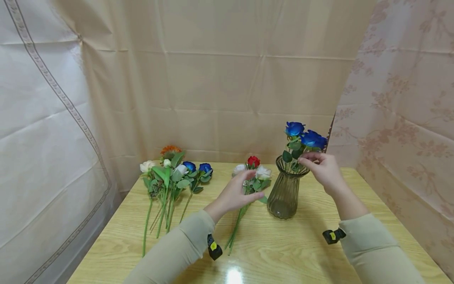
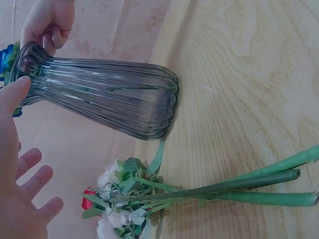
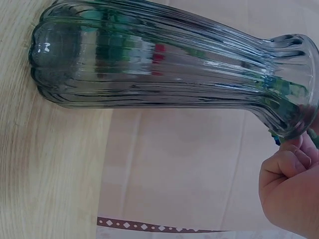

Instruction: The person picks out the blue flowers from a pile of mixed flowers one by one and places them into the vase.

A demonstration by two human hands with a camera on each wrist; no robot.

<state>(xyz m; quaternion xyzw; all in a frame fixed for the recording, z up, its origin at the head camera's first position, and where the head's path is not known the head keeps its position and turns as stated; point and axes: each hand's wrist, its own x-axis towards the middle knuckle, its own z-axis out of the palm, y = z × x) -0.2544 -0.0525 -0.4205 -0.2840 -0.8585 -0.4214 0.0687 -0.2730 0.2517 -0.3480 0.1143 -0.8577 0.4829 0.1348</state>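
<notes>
A ribbed, smoky glass vase (image 1: pixel 283 197) stands upright on the table. Two blue roses (image 1: pixel 313 139) with green leaves rise out of its mouth. At the rim, my right hand (image 1: pixel 324 171) has its thumb and fingers curled in a pinch on the stem of the right-hand blue rose, the gripped spot hidden by the fingers. My left hand (image 1: pixel 235 191) is spread left of the vase, fingers apart and holding nothing; in the left wrist view its thumb overlaps the vase neck. Below that hand lies a bunch of white roses with a red rose (image 1: pixel 253 161).
Further left lie more loose stems: an orange flower (image 1: pixel 171 149), white roses (image 1: pixel 147 166) and blue roses (image 1: pixel 205 168). Behind the wooden table (image 1: pixel 276 252) hangs a beige curtain (image 1: pixel 220 86), with a floral cloth (image 1: pixel 408 118) along the right side.
</notes>
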